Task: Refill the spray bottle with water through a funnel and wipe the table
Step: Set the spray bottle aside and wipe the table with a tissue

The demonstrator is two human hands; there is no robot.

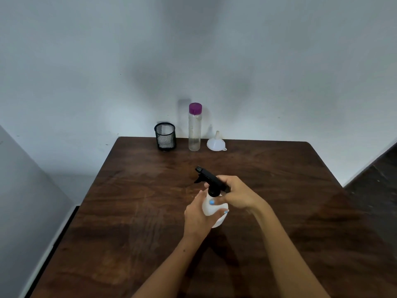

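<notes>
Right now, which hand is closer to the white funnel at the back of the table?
Right. The right hand grips the spray bottle's black trigger head, nearer the funnel. The left hand holds the bottle's white body lower down, farther away.

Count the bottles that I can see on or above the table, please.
2. The white spray bottle sits mid-table, held by the left hand and the right hand. The clear bottle with a purple cap stands by the wall. None seems hidden.
</notes>
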